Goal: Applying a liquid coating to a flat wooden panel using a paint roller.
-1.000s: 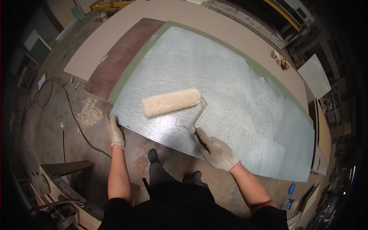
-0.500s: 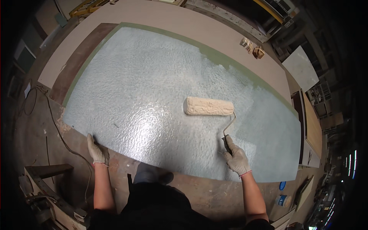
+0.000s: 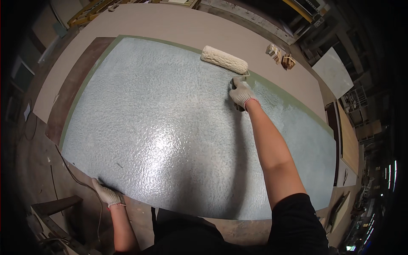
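- From my head view, my right hand, in a pale knitted glove, is curled closed around the dark handle of a paint roller, with my arm stretched far out over the panel.
- The roller's fluffy cream sleeve slants along the panel's far edge, near the middle of that side; I can't tell whether it is touching the surface.
- My left hand, gloved the same way, is at the near edge of the panel, toward its left end. The fingers reach out fairly straight; I can't tell whether they clasp the edge or only rest against it.
- The large panel spreads out in front of me, coated in wet pale blue-grey, with a bright glare on it and a green strip bare along the far side.
- A brown board shows past its left side, and a wide beige board beyond it.
- Small wooden blocks sit on the beige board, to the right of the roller.
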A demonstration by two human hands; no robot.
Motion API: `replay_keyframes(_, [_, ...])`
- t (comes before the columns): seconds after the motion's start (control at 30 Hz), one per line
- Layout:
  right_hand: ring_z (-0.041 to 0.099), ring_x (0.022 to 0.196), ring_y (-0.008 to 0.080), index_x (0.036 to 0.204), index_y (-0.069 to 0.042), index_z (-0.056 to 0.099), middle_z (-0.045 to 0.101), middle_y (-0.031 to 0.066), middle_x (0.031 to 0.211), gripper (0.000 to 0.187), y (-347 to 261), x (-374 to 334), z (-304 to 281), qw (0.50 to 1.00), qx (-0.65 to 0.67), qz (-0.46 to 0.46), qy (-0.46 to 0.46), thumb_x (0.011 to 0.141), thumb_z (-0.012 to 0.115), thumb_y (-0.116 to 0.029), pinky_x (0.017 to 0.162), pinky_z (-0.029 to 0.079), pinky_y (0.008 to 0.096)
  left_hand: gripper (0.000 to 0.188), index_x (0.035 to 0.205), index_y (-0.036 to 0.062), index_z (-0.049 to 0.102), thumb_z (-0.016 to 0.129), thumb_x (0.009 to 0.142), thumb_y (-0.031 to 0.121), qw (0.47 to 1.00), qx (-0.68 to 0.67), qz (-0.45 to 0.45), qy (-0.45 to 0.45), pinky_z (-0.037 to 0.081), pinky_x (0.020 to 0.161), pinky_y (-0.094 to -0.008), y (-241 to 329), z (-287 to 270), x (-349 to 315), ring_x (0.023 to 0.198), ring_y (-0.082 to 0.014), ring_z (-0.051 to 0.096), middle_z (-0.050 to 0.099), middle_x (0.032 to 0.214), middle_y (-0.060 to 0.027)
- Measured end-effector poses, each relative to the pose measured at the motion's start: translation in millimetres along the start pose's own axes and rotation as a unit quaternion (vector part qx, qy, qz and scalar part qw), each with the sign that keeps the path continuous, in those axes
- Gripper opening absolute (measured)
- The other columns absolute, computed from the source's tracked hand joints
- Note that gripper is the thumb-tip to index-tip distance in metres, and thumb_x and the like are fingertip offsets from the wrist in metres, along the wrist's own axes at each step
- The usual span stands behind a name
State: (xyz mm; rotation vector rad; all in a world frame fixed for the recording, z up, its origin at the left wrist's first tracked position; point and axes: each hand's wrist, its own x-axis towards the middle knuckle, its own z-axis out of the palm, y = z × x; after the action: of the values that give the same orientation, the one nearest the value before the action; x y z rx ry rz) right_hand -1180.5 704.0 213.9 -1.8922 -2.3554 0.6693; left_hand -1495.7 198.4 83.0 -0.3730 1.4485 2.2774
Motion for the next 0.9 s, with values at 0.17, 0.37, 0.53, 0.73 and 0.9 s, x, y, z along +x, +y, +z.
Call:
replay_keyframes(0.17, [0.067, 0.108, 0.0466, 0.159, -0.019, 0.034, 0.068, 0.0319, 0.117, 0.068, 32, -142, 5, 0.998, -0.029, -0.058, 0.007, 0.093, 0.049, -0.019, 0.096, 0.052, 0.0481, 0.081, 0.157, -0.0017, 0.031, 0.051, 0.102, 0.053, 1.000, -0.015, 0.006, 0.000, 0.028, 0.122, -0.0405, -29, 5, -39, 0.143, -0.0285, 0.042, 0.042, 0.156, -0.0148])
replay_keyframes(0.37, [0.068, 0.094, 0.0473, 0.158, -0.009, 0.035, 0.069, 0.0307, 0.104, 0.070, 91, -390, 10, 0.992, -0.012, -0.051, -0.119, 0.093, 0.058, -0.014, 0.087, 0.054, 0.0509, 0.081, 0.154, -0.0008, 0.038, 0.051, 0.099, 0.057, 0.999, 0.001, 0.044, 0.015, 0.032, 0.120, -0.0397, -49, -9, -41, 0.140, -0.0294, 0.045, 0.046, 0.152, -0.0151])
replay_keyframes(0.53, [0.068, 0.090, 0.0467, 0.156, -0.008, 0.037, 0.069, 0.0299, 0.099, 0.068, 109, -398, 4, 0.991, -0.032, -0.084, -0.102, 0.093, 0.061, -0.015, 0.083, 0.054, 0.0521, 0.072, 0.151, -0.0007, 0.042, 0.050, 0.102, 0.052, 0.999, -0.028, 0.034, 0.013, 0.034, 0.118, -0.0395, -59, -3, -49, 0.136, -0.0279, 0.047, 0.050, 0.148, -0.0136])
replay_keyframes(0.73, [0.064, 0.114, 0.0473, 0.157, -0.012, 0.038, 0.063, 0.0331, 0.124, 0.066, 18, -153, 15, 0.983, -0.046, -0.173, -0.046, 0.093, 0.052, -0.020, 0.102, 0.049, 0.0512, 0.067, 0.150, 0.0020, 0.045, 0.051, 0.103, 0.050, 0.997, -0.054, 0.035, 0.053, 0.035, 0.118, -0.0393, -53, 1, -71, 0.136, -0.0277, 0.048, 0.052, 0.147, -0.0112])
replay_keyframes(0.9, [0.064, 0.115, 0.0479, 0.154, -0.018, 0.038, 0.063, 0.0313, 0.127, 0.064, -63, -15, 27, 0.979, -0.069, -0.192, 0.009, 0.091, 0.050, -0.021, 0.102, 0.049, 0.0510, 0.058, 0.141, -0.0008, 0.054, 0.053, 0.104, 0.044, 0.993, -0.063, 0.056, 0.084, 0.036, 0.114, -0.0365, -59, 15, -79, 0.128, -0.0234, 0.051, 0.057, 0.138, -0.0093])
